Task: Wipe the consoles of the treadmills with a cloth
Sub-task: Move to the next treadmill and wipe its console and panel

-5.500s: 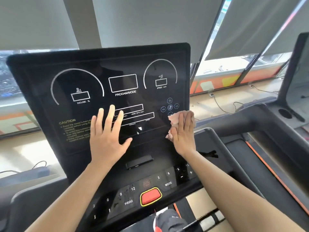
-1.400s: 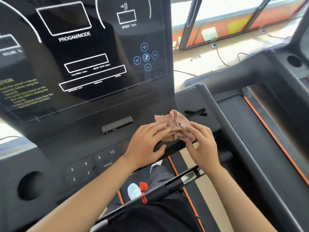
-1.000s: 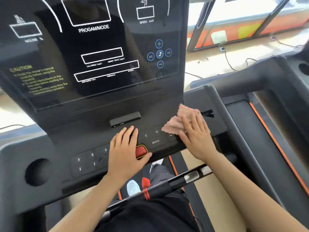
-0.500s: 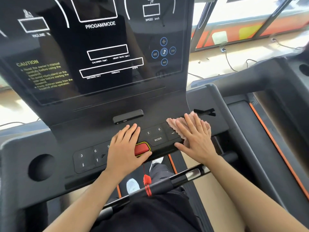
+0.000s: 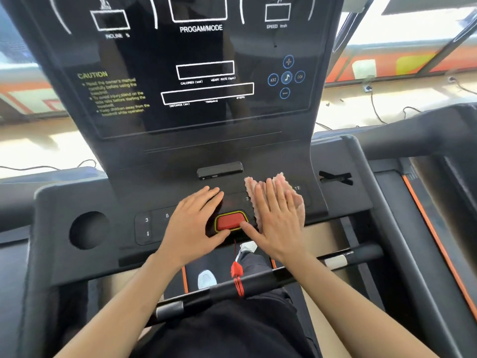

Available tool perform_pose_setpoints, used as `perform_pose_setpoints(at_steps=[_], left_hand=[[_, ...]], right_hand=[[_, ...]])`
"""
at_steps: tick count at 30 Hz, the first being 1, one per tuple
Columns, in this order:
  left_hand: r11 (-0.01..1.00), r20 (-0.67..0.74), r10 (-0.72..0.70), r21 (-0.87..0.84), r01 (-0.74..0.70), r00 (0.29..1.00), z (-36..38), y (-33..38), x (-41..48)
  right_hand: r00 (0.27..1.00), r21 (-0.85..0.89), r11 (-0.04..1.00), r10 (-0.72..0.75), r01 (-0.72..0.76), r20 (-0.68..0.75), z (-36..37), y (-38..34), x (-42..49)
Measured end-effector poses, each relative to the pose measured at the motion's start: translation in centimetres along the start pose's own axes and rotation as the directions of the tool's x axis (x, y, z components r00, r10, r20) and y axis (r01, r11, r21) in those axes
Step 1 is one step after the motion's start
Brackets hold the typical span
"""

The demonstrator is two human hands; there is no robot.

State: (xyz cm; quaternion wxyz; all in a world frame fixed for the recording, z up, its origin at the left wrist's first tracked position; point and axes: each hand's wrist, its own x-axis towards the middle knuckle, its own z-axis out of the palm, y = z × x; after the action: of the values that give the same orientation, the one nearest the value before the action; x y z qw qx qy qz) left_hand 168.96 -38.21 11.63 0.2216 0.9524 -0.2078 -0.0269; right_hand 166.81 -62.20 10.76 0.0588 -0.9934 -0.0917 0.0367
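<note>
A pink cloth (image 5: 296, 201) is pressed flat on the treadmill console (image 5: 258, 153), near its front edge and just right of the red stop button (image 5: 228, 220). The cloth is covered by the right hand (image 5: 278, 223), with fingers straight and slightly apart and the thumb touching the button's right end. The left hand (image 5: 195, 223) is laid flat just left of the button, fingers straight and close together, with nothing held. Number keys (image 5: 147, 220) marked 3 and 6 are seen toward the console's left edge, beside a round recess (image 5: 89, 229). A black handlebar (image 5: 260, 281) carrying a red clip (image 5: 236, 271) is seen below the front edge.
</note>
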Motion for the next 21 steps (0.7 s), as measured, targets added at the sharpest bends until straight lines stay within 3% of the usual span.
perform_pose_setpoints(at_steps=[5, 10, 21], left_hand=[[0.966, -0.164, -0.250, 0.019, 0.256, 0.954, -2.8, -3.8, -5.9], [0.843, -0.154, -0.515, 0.089, 0.531, 0.843, -3.6, -7.8, -11.4], [0.840, -0.215, -0.537, -0.049, 0.540, 0.816, -1.8, -9.2, -13.9]], right_hand=[[0.997, 0.022, 0.997, -0.077, 0.077, 0.011, 0.3, -2.8, 0.2], [0.989, -0.006, 0.989, -0.147, 0.147, 0.034, 0.2, -5.5, 0.4], [0.968, -0.041, 0.970, -0.236, 0.240, 0.081, 1.4, -11.8, 1.7]])
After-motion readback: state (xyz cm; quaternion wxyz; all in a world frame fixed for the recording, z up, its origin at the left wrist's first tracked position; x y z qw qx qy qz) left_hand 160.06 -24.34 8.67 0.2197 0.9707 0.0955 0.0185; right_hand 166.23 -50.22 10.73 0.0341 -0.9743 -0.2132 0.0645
